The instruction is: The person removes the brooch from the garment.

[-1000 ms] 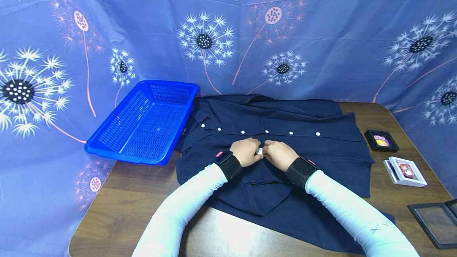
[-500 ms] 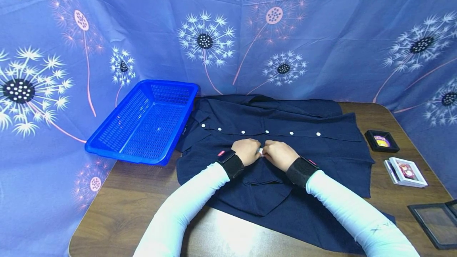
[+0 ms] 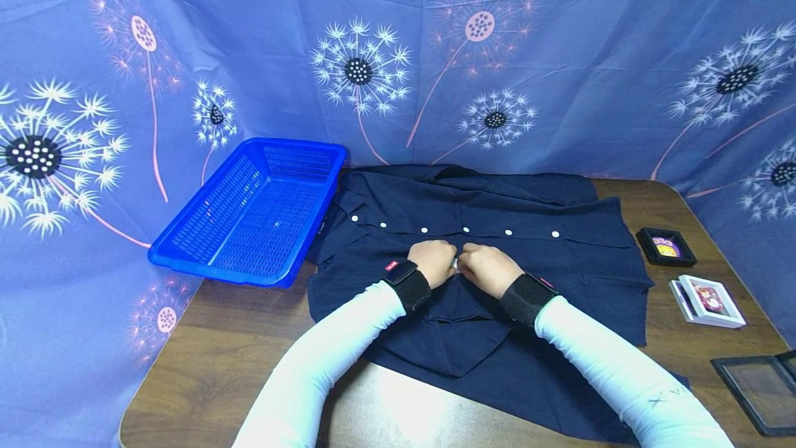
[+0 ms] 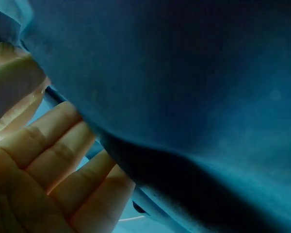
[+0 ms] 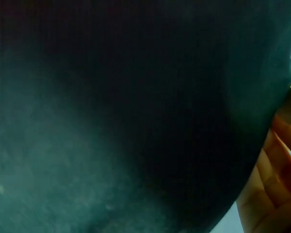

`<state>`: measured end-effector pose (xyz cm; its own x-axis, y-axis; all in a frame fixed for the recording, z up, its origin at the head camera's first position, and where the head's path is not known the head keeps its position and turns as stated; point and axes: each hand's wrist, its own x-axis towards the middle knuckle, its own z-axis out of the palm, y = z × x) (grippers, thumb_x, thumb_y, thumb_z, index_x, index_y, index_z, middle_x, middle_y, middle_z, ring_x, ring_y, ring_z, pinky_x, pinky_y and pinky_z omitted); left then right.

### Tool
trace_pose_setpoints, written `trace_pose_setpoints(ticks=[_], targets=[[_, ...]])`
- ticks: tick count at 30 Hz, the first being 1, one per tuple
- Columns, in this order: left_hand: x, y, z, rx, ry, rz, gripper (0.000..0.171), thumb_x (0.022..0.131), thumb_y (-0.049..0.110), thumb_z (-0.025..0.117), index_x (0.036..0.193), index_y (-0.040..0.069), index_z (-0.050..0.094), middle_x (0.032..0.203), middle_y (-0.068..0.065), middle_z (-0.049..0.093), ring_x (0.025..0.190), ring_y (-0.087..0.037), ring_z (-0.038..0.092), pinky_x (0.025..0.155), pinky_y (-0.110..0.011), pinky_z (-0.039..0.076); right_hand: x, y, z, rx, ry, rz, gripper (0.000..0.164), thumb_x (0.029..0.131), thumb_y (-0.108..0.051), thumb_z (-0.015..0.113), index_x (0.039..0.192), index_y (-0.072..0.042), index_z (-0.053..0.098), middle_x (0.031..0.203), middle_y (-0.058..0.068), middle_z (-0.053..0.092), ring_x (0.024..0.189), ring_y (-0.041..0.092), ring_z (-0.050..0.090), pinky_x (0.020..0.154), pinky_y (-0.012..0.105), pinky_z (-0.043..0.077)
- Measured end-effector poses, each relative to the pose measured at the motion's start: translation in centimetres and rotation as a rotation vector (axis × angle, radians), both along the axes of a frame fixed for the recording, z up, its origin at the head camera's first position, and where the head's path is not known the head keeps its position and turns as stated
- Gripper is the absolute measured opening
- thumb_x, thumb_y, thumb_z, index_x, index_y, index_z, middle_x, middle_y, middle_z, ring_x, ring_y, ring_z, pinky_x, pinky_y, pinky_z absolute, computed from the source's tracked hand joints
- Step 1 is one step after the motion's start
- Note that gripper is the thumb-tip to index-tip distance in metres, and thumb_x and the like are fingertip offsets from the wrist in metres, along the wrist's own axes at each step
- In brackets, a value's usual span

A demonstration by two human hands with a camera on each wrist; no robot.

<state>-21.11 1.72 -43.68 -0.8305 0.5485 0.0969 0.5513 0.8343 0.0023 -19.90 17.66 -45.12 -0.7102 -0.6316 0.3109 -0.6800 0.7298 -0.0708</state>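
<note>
A navy button-up shirt (image 3: 560, 268) with a row of white buttons (image 3: 466, 229) lies spread across the table. At its middle, my left hand (image 3: 432, 261) and right hand (image 3: 490, 269) meet fingertip to fingertip, pinching the raised cloth. A small white piece (image 3: 455, 265) shows between them, mostly hidden by the fingers; I cannot tell if it is a button or a label. In the left wrist view, left fingers (image 4: 63, 155) sit behind a fold of the shirt (image 4: 160, 87). Cloth (image 5: 111, 121) fills most of the right wrist view, with right fingers (image 5: 274, 184) at its edge.
A blue plastic basket (image 3: 286, 254) stands left of the shirt, against its collar end. Along the table's (image 3: 186, 365) right side are a small black box (image 3: 647, 247), white-framed pictures (image 3: 715, 316) and a black frame (image 3: 734, 393). A patterned cloth (image 3: 249, 75) hangs behind.
My left hand has shifted slightly right, closer to the right hand, and less of the white piece shows. The right hand has barely moved; the shirt lies as before.
</note>
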Motion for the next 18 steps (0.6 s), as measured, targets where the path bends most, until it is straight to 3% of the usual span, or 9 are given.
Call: trace_pose_setpoints(ticks=[10,18], targets=[[-0.28,0.18,0.02,-0.024,-0.019,0.004,0.014,0.084,0.03,0.072,0.084,0.016,0.072,0.087,0.0,0.073,0.076,-0.017,0.071,0.06,-0.036,0.056,0.08,-0.05,-0.16,0.058,0.084,0.029,0.01,0.077,-0.009,0.079,0.08,-0.01,0.07,0.074,0.002,0.058,0.064,0.019,0.058,0.059,0.033,0.048],[-0.35,0.15,-0.12,-0.03,-0.021,0.008,0.015,0.085,0.031,0.072,0.085,0.016,0.072,0.088,0.0,0.073,0.077,-0.017,0.071,0.061,-0.036,0.056,0.05,-0.12,-0.15,0.081,0.102,0.037,0.007,0.078,-0.01,0.078,0.08,-0.011,0.071,0.072,0.002,0.056,0.063,0.019,0.057,0.057,0.032,0.047]])
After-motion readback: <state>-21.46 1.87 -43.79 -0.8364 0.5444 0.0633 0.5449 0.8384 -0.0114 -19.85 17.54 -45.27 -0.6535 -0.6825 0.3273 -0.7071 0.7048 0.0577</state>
